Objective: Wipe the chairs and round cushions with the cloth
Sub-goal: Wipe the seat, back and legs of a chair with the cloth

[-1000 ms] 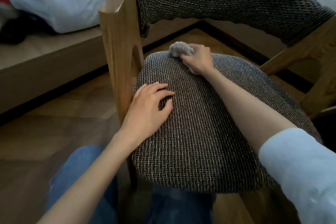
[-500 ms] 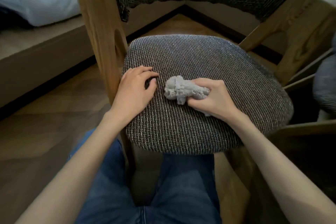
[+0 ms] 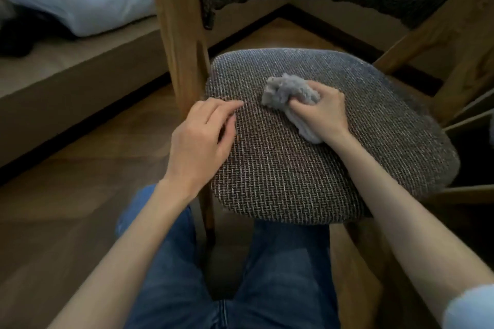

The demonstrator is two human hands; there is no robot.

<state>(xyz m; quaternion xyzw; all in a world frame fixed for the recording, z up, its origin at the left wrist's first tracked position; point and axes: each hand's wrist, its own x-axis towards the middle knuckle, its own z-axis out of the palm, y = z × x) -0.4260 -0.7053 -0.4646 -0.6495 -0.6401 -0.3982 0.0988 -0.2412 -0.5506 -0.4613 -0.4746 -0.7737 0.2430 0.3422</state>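
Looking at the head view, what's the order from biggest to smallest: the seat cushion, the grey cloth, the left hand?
1. round seat cushion
2. left hand
3. grey cloth; it is bunched up and partly hidden in the right hand, so its rank below the left hand is unsure.

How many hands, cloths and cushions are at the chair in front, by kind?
Hands: 2, left hand and right hand
Cloth: 1, gripped by the right hand
Cushion: 1
Total: 4
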